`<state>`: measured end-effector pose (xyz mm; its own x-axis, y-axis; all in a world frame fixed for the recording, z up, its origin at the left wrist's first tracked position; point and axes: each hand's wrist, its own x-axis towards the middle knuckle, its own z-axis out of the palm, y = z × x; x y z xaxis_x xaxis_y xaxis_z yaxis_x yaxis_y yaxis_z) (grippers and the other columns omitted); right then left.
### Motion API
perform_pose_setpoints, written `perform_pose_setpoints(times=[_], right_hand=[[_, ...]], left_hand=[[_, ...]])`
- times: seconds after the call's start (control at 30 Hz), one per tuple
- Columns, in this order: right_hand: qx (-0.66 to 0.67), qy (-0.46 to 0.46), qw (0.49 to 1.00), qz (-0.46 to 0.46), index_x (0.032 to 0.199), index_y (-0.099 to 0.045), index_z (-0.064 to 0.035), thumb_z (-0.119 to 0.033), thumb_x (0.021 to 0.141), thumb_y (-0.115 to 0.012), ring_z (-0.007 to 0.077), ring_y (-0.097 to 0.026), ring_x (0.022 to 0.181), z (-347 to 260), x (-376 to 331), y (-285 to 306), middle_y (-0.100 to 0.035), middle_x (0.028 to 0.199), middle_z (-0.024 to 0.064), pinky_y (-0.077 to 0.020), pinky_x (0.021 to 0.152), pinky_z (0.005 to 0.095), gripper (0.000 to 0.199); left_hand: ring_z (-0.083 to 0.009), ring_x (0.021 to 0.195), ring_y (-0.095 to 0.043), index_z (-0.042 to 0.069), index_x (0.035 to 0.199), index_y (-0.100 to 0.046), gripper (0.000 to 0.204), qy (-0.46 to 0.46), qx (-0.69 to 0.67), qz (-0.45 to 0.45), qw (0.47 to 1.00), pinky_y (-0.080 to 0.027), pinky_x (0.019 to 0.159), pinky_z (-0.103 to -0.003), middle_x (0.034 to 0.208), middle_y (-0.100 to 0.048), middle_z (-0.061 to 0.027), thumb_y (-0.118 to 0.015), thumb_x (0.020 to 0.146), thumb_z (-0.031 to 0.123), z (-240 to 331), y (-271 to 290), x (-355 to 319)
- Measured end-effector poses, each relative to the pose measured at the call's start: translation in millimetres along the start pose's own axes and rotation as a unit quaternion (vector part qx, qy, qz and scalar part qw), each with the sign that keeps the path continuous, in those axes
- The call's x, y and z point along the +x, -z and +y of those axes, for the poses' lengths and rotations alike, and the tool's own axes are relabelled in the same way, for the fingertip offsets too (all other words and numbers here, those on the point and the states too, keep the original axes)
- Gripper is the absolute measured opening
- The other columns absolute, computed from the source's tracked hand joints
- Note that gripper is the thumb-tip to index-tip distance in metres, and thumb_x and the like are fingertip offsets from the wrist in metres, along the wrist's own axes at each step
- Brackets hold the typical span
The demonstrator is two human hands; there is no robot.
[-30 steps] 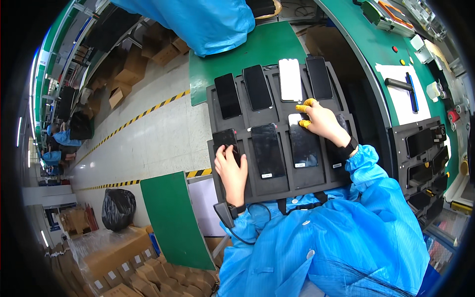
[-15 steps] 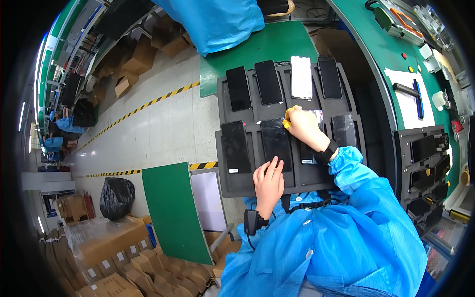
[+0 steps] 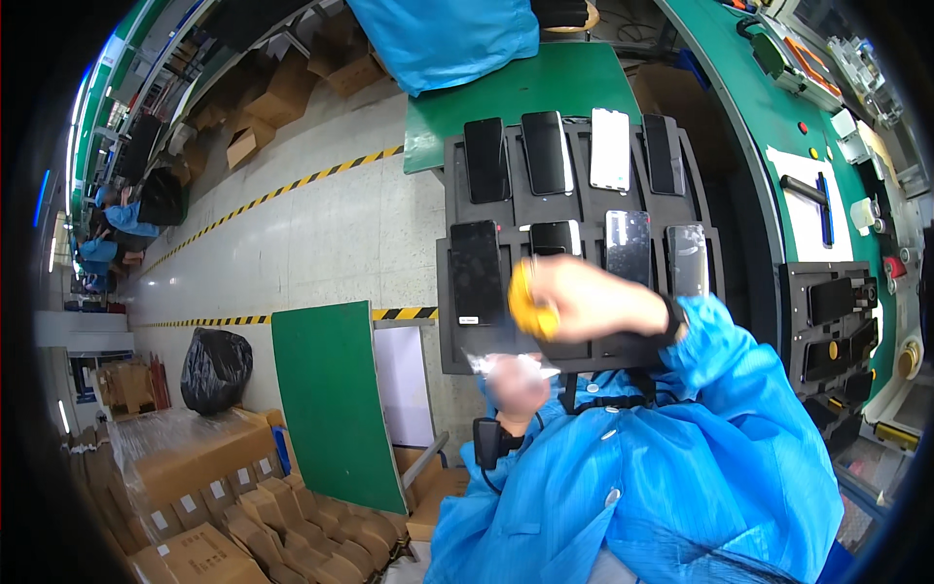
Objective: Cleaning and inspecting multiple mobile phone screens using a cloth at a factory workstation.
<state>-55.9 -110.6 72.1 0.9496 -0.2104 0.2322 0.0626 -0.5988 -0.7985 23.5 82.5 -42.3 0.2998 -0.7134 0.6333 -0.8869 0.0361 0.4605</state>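
Observation:
In front of me a black foam tray (image 3: 584,210) holds two rows of smartphones. My right hand (image 3: 598,302), its fingers curled and yellow (image 3: 533,304) at their tips, hovers over the second phone of the near row (image 3: 555,237) and hides most of it. Blur keeps me from telling whether the yellow is a finger covering or a held piece. By the tray's near edge is my left hand (image 3: 518,387), smeared by motion. A crumpled clear film (image 3: 486,363) lies across its fingers; its grip is hidden. Beside them rests the near-left phone (image 3: 476,273), dark with a white label.
A green table (image 3: 584,78) stands beyond the tray. The right-hand green bench carries white paper (image 3: 803,229) with a black-handled tool and another tray of phones (image 3: 827,302). At left are a green board (image 3: 331,409), cardboard boxes (image 3: 195,457) and a black bag (image 3: 216,370).
My right hand has moved left and nearer, off the third near-row phone. My left hand has drawn back from the second phone toward my body. A clear film now shows at it.

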Motion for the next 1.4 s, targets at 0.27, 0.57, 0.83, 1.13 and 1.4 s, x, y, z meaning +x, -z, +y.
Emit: perform_pose_setpoints(times=[0.27,0.57,0.83,1.13,1.4], right_hand=[[-0.239,-0.234,0.942,0.012,0.089,-0.067,-0.0026,-0.023,0.075,-0.063,0.0333,-0.065,0.089,111.7,74.3,-3.1,-0.066,0.094,0.0161,-0.0531,0.075,0.0413,0.025],[-0.304,-0.267,0.914,0.021,0.090,-0.066,-0.0031,-0.029,0.077,-0.065,0.0320,-0.066,0.083,107.0,81.3,-6.6,-0.063,0.097,0.0177,-0.0535,0.070,0.0413,0.029],[-0.258,-0.267,0.928,0.002,0.089,-0.071,-0.0072,-0.024,0.075,-0.065,0.0304,-0.066,0.087,110.8,82.6,-6.5,-0.067,0.088,0.0128,-0.0535,0.074,0.0398,0.023],[-0.322,-0.060,0.945,-0.011,0.081,-0.064,-0.0030,-0.018,0.071,-0.067,0.0323,-0.066,0.067,89.6,71.9,-32.7,-0.064,0.077,0.0170,-0.0537,0.056,0.0397,0.019],[0.054,0.086,0.991,-0.081,0.083,-0.061,-0.0052,-0.017,0.078,-0.069,0.0300,-0.062,0.075,-14.8,5.4,-33.2,-0.059,0.083,0.0104,-0.0505,0.062,0.0369,0.015]], left_hand=[[-0.0266,0.080,-0.048,0.006,0.080,-0.061,0.008,0.066,0.046,0.044,0.996,-0.035,0.075,-0.039,0.082,-0.050,-0.0083,-0.055,0.076,0.007,-9.9,28.4,33.2],[-0.0270,0.088,-0.051,0.004,0.089,-0.063,0.009,0.198,0.061,0.080,0.975,-0.038,0.080,-0.039,0.093,-0.053,-0.0097,-0.056,0.084,0.004,-47.3,47.3,26.3],[-0.0295,0.095,-0.052,0.002,0.093,-0.061,0.010,0.206,0.019,0.064,0.976,-0.041,0.084,-0.039,0.100,-0.054,-0.0132,-0.055,0.085,0.003,-45.2,31.7,39.5],[-0.0330,0.100,-0.049,0.002,0.103,-0.055,0.020,0.149,0.076,-0.087,0.982,-0.038,0.089,-0.044,0.108,-0.052,-0.0130,-0.057,0.084,0.010,-43.0,0.2,36.4],[-0.0186,0.088,-0.046,0.016,0.088,-0.049,0.015,-0.091,0.089,0.144,0.981,-0.040,0.083,-0.037,0.094,-0.045,-0.0011,-0.060,0.084,0.025,-7.7,42.2,1.8]])
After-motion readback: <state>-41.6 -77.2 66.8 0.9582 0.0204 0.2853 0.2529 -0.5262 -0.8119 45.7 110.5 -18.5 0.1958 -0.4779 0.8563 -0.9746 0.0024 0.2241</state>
